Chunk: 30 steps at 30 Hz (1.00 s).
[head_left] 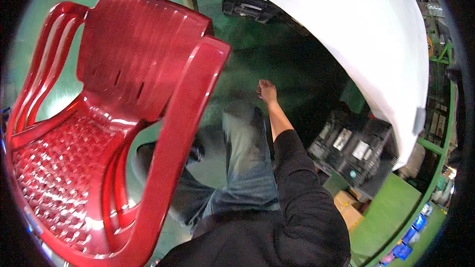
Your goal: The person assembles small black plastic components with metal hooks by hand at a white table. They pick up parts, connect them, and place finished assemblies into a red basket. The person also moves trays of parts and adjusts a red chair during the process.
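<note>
My right hand [267,91] hangs in front of my right leg, its fingers curled into a loose fist. Nothing shows in it, and it touches nothing that I can see. A stack of glossy red plastic armchairs [138,49] fills the left side, close to me, with doubled armrests and a woven-pattern seat. My left hand and forearm are out of sight; whether they are behind the chairs cannot be told. Below, my legs in blue jeans [247,158] are apart, slightly blurred.
A large white curved panel or sheet [366,29] spans the upper right. Black battery-like boxes [351,143] sit at the right, with more black boxes [247,5] at the top. Cardboard boxes [348,210] lie beside a green surface [391,212]. The floor [232,76] is green.
</note>
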Each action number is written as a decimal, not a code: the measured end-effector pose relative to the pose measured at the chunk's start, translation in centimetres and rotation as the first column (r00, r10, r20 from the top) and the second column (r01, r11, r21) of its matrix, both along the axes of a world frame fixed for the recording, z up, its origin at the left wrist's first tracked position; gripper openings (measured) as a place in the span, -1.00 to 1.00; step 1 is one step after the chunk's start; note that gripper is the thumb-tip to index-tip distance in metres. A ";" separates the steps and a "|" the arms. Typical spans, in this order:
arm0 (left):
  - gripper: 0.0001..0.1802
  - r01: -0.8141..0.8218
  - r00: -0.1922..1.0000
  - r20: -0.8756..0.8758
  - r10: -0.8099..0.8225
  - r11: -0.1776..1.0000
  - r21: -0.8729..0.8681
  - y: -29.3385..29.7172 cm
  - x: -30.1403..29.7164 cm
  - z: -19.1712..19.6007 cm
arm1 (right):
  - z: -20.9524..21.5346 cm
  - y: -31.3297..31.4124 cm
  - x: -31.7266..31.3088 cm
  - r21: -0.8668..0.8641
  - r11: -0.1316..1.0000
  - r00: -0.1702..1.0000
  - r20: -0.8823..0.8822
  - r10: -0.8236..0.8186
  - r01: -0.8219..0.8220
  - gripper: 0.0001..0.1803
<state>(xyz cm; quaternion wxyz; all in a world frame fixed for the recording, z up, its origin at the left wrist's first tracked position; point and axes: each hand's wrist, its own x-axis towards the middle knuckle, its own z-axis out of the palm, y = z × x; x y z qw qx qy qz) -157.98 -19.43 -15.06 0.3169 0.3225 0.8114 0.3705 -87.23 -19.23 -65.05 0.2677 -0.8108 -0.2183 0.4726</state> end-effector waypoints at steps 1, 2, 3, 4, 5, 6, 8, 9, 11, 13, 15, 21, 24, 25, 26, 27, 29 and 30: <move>-0.63 -0.014 1.000 0.001 0.014 1.000 0.006 -0.8 0.9 -0.5 | -4.0 1.0 1.1 -0.037 0.973 0.952 0.201 0.232 -0.229 -0.63; -0.63 -0.029 1.000 0.006 0.029 1.000 0.006 -1.6 1.9 -1.0 | -7.6 2.1 1.8 0.018 0.939 0.881 0.355 0.314 -0.343 -0.65; -0.62 -0.046 0.999 0.009 0.046 0.999 0.003 -2.3 2.8 -1.7 | -10.8 3.2 2.5 0.011 0.904 0.798 0.474 0.371 -0.427 -0.68; -0.62 -0.062 0.998 0.010 0.062 0.998 0.002 -3.1 3.7 -2.2 | -13.2 4.4 2.8 -0.078 0.907 0.769 0.503 0.394 -0.413 -0.71; -0.62 -0.076 0.997 0.011 0.076 0.997 -0.003 -3.7 4.5 -2.8 | -15.1 5.9 2.9 -0.072 0.898 0.745 0.532 0.403 -0.434 -0.70; -0.61 -0.091 0.996 0.014 0.091 0.996 -0.013 -4.2 5.3 -3.1 | -16.4 7.1 2.8 -0.027 0.907 0.753 0.548 0.364 -0.420 -0.71; -0.60 -0.108 0.994 0.015 0.109 0.994 -0.028 -5.0 6.5 -4.1 | -17.6 9.8 2.6 0.011 0.942 0.798 0.535 0.278 -0.336 -0.71; -0.60 -0.117 0.993 0.017 0.118 0.993 -0.033 -5.2 7.1 -4.5 | -17.6 10.8 2.4 0.000 0.954 0.798 0.549 0.250 -0.299 -0.71; -0.59 -0.140 0.990 0.020 0.141 0.989 -0.057 -5.7 8.0 -5.2 | -17.2 12.5 2.1 0.025 0.972 0.795 0.580 0.176 -0.234 -0.71; -0.58 -0.158 0.987 0.027 0.160 0.985 -0.071 -6.1 8.7 -5.6 | -16.5 14.0 2.2 0.004 0.976 0.788 0.591 0.173 -0.217 -0.71; -0.57 -0.177 0.983 0.035 0.180 0.981 -0.083 -6.3 9.4 -5.9 | -16.3 15.3 2.4 -0.027 0.979 0.787 0.590 0.180 -0.204 -0.69; -0.54 -0.185 0.978 0.076 0.197 0.973 -0.141 -5.4 10.4 -6.9 | -17.8 16.6 2.2 -0.259 0.891 0.663 0.597 0.452 -0.374 -0.69; -0.52 -0.169 0.973 0.127 0.190 0.972 -0.162 -5.1 9.9 -6.8 | -16.5 14.1 1.5 -0.327 0.867 0.648 0.576 0.499 -0.376 -0.68; -0.51 -0.165 0.972 0.143 0.188 0.973 -0.159 -5.1 9.6 -6.7 | -15.2 12.9 1.4 -0.291 0.868 0.655 0.570 0.496 -0.404 -0.69; -0.50 -0.160 0.969 0.164 0.188 0.973 -0.167 -5.1 9.2 -6.3 | -13.5 11.6 1.2 -0.267 0.869 0.673 0.552 0.492 -0.416 -0.69; -0.50 -0.157 0.966 0.180 0.188 0.972 -0.175 -5.2 8.8 -5.8 | -11.5 10.4 1.1 -0.297 0.833 0.661 0.509 0.552 -0.466 -0.71; -0.49 -0.152 0.957 0.215 0.193 0.969 -0.194 -4.9 7.9 -4.8 | -6.2 8.0 1.0 -0.371 0.765 0.666 0.380 0.642 -0.526 -0.72; -0.48 -0.143 0.954 0.233 0.189 0.969 -0.201 -4.6 7.6 -4.3 | -3.2 6.8 0.5 -0.282 0.795 0.641 0.476 0.602 -0.537 -0.74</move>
